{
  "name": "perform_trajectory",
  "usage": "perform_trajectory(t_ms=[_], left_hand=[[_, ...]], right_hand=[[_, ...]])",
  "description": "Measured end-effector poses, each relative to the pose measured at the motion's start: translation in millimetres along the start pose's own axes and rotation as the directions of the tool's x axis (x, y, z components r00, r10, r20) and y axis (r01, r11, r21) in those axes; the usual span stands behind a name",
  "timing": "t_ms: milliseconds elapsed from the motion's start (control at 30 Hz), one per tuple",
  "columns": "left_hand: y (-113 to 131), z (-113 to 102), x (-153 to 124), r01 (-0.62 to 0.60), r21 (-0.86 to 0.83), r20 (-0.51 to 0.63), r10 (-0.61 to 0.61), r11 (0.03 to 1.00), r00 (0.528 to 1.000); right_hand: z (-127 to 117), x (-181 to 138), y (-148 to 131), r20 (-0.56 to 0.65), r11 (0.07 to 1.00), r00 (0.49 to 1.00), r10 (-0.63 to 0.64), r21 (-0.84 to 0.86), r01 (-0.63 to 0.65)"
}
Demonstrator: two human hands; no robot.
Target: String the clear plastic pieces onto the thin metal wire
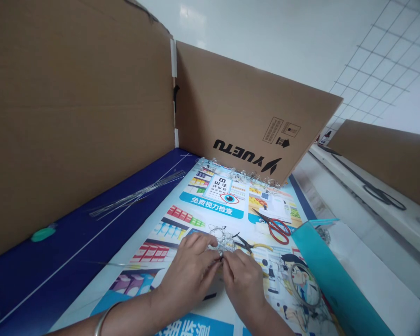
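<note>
My left hand [192, 261] and my right hand [245, 277] meet over the printed sheet, fingertips pinched close together. Between them is a small tangle of thin wire [224, 238] with clear, bead-like bits, which rises just beyond the fingertips. Both hands grip the near end of this piece; the exact spot is hidden by the fingers. Right behind the right hand lie pliers [254, 245] with yellow handles. Farther off, scissors [275, 228] with red handles rest on the sheet. A coil of wire [304, 284] sits to the right of my right hand.
Cardboard panels [245, 102] stand at the back and left. Several clear wire pieces [245, 175] line the foot of the back panel. Straight wires [140, 191] and a green object [44, 233] lie on the blue surface. A teal-sided box [339, 275] stands at right.
</note>
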State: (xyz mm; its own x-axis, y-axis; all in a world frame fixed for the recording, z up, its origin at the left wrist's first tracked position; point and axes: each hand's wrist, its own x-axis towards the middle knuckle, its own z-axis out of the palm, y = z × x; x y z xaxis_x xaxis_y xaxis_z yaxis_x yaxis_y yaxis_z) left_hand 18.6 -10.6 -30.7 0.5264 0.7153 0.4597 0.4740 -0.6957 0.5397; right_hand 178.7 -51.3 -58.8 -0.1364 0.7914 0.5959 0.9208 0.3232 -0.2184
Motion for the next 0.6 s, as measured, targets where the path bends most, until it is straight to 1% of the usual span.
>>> perform_trajectory(t_ms=[133,200,333,400,467,533,567,600], left_hand=[[-3.4,4.3,-1.2,0.029,-0.029,0.000,-0.029,0.999,1.000],[-7.8,7.6,-0.8,0.026,-0.053,-0.015,-0.027,0.998,1.000],[-14.3,12.7,1.1,0.028,-0.115,-0.063,-0.035,0.993,0.997],[-15.1,13.8,2.1,0.040,-0.136,-0.084,-0.052,0.990,0.995],[-15.4,14.1,3.0,0.074,-0.157,-0.101,-0.090,0.985,0.991],[-16.0,14.3,3.8,0.118,-0.179,-0.109,-0.139,0.977,0.984],[-16.5,14.3,4.1,0.133,-0.186,-0.111,-0.155,0.974,0.982],[-17.1,14.4,4.4,0.140,-0.188,-0.115,-0.163,0.972,0.980]], right_hand=[[-0.8,2.5,-1.1,0.064,0.997,0.996,0.066,0.041,-0.069],[-3.3,5.7,-1.5,0.119,0.993,0.990,0.081,0.074,-0.090],[-13.2,16.2,1.7,0.283,0.982,0.958,0.047,0.164,-0.096],[-20.6,23.1,6.0,0.336,0.966,0.941,0.027,0.233,-0.111],[-30.0,30.5,12.2,0.328,0.928,0.943,0.049,0.333,-0.164],[-40.3,37.0,19.3,0.266,0.883,0.953,0.148,0.398,-0.248],[-45.0,39.6,22.8,0.242,0.861,0.948,0.206,0.416,-0.293],[-49.0,41.4,26.0,0.264,0.830,0.928,0.264,0.427,-0.358]])
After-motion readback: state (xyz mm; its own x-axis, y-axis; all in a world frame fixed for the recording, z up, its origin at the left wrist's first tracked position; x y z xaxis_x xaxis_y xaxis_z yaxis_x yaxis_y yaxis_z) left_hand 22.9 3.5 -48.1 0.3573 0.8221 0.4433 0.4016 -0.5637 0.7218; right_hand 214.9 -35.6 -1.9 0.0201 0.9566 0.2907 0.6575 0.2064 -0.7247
